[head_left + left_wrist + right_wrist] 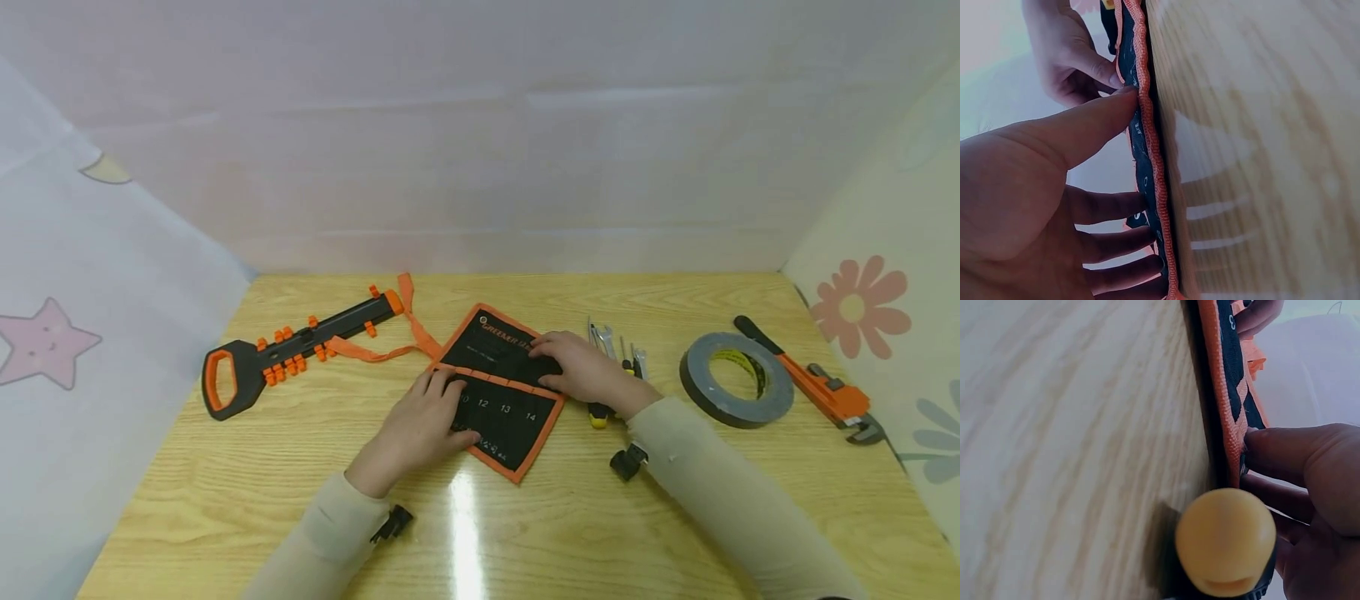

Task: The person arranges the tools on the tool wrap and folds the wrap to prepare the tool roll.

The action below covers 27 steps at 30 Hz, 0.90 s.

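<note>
Pouch (506, 423) lies spread on the counter (225, 517), centre of frame, set at a slant, numbered panel nearest the person. Left hand (423, 421) over its left corner: grip apart, fingers nearly straight, nothing clamped; laid so, I judge, to hold the cloth flat. Right hand (585, 367) on its right edge, thumb against the orange trim in the right wrist view; grip apart too, fingertips partly hidden, probably steadying that side. Strap (429, 342) trails to upper left, loose, one tail meeting the rack (307, 337). Tools (606, 337) bunched just right of the pouch, beside the right hand, likely for easy reach. Tape (772, 385) and pipe wrench (813, 383) at right of frame, perhaps set aside to give working room.
</note>
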Available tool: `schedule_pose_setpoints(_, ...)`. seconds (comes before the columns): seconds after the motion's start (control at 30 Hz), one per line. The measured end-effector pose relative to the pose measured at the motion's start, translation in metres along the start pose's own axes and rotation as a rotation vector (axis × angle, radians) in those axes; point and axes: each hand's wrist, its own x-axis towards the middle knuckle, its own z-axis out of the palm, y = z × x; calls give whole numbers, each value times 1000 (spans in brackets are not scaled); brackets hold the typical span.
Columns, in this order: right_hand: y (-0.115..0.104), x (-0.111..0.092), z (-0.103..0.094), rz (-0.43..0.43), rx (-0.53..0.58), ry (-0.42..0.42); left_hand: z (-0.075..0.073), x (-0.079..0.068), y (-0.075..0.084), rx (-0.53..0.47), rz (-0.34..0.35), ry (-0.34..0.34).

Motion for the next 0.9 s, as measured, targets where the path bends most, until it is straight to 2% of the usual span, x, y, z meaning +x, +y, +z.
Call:
schedule_pose_setpoints(0.2,1,-4,4,-6,-10,5,1,2,-4,2,10,-12)
schedule_pose_setpoints(0.37,4,-10,8,-27,0,49,1,3,-9,-18,21,-22)
schedule_pose_setpoints(0.6,6,-17,11,-28,17,84,0,5,-19,-49,37,4)
schedule_pose_setpoints(0.9,1,-25,13,2,-3,112,-3,18,-35,-110,42,-43)
